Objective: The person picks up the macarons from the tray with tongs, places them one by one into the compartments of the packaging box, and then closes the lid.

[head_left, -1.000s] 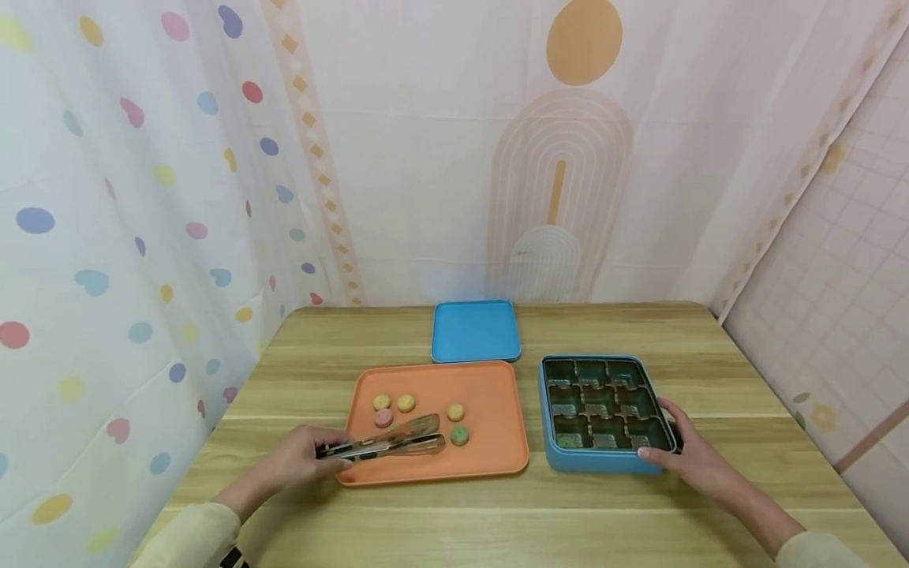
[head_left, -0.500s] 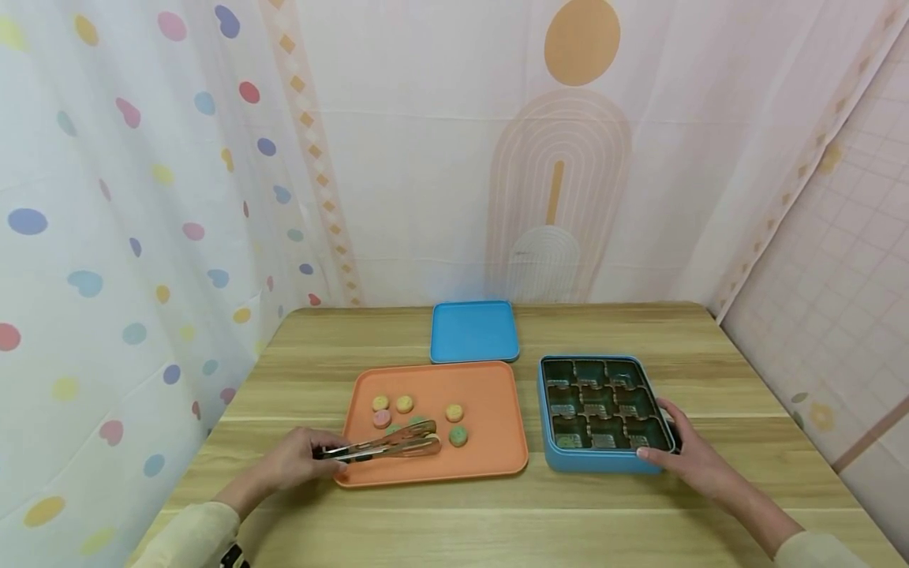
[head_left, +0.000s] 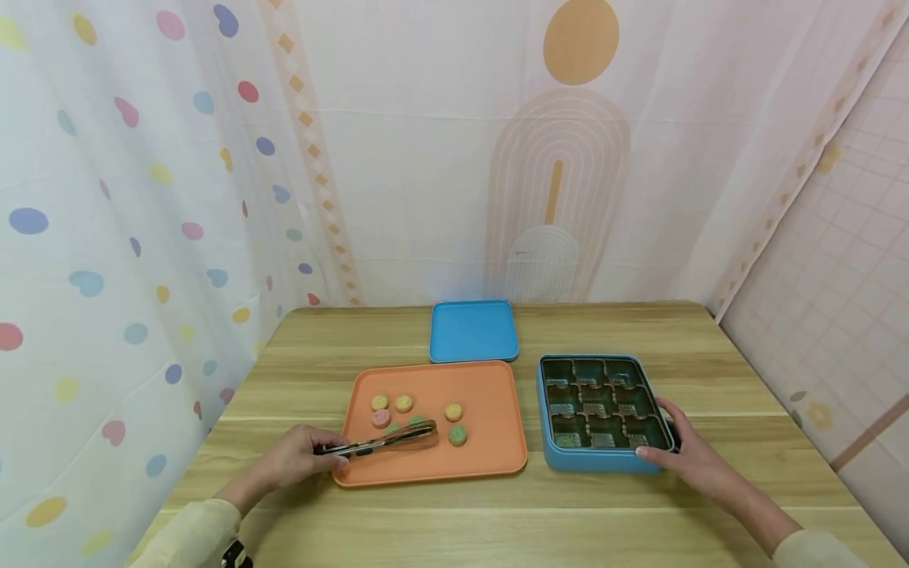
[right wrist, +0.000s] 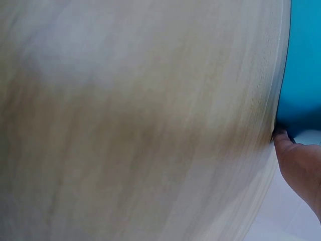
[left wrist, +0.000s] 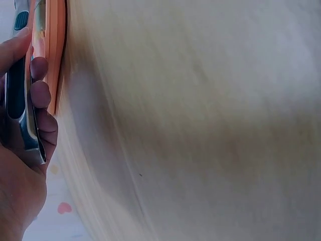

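Observation:
My left hand (head_left: 301, 457) holds a pair of metal tongs (head_left: 398, 436) by the handle end, over the orange tray (head_left: 490, 394). In the left wrist view the thumb and curled fingers wrap the tongs' dark-padded handle (left wrist: 16, 90). Small round cookies lie on the tray: yellow ones (head_left: 454, 412), a pink one (head_left: 381, 418) and a green one (head_left: 458, 435). More green ones are partly hidden behind the tongs. My right hand (head_left: 692, 454) grips the front right corner of a blue box (head_left: 600, 462), thumb in front. Its divided insert shows something greenish in the front left compartment.
A flat blue lid (head_left: 474, 331) lies behind the tray. Everything rests on a wood-grain table (head_left: 454, 528). Patterned curtains (head_left: 412, 158) hang behind the table and along both sides.
The tongs' two arms have come closer together, and their tips have shifted slightly left, showing green cookies behind them. The right hand and the box stay in place.

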`<state>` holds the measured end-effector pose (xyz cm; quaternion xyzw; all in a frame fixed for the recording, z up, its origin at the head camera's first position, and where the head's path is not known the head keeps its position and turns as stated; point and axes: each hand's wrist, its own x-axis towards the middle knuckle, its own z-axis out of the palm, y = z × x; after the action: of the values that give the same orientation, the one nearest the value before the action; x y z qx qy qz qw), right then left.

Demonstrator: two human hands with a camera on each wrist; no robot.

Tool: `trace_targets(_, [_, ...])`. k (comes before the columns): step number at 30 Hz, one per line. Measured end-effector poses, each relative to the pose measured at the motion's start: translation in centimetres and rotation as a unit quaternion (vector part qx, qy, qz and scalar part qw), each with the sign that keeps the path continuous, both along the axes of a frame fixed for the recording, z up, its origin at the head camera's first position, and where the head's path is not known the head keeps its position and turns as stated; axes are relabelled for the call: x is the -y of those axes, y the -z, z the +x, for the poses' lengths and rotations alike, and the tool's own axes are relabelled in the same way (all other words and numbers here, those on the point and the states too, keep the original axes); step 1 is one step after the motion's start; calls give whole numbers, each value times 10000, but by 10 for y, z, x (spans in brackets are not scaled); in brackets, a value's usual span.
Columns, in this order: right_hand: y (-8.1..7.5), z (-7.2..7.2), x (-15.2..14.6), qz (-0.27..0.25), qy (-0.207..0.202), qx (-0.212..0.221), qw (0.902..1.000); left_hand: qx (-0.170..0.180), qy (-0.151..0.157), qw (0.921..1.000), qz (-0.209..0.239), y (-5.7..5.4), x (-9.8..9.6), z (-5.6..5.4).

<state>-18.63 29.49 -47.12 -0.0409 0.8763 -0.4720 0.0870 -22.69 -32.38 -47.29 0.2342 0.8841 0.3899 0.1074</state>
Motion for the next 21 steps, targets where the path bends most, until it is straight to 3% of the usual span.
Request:
trace_targets(7, [0, 0, 0, 46, 29, -32, 10000, -21, -14, 10000, 11, 0, 0, -1])
trace_targets(13, [0, 0, 0, -16, 34, 65, 10000, -262, 20, 9996, -69, -5, -2, -4])
trace_targets(21, [0, 0, 1, -62, 51, 99, 9999, -252, -44, 9996, -112, -14, -11, -10])
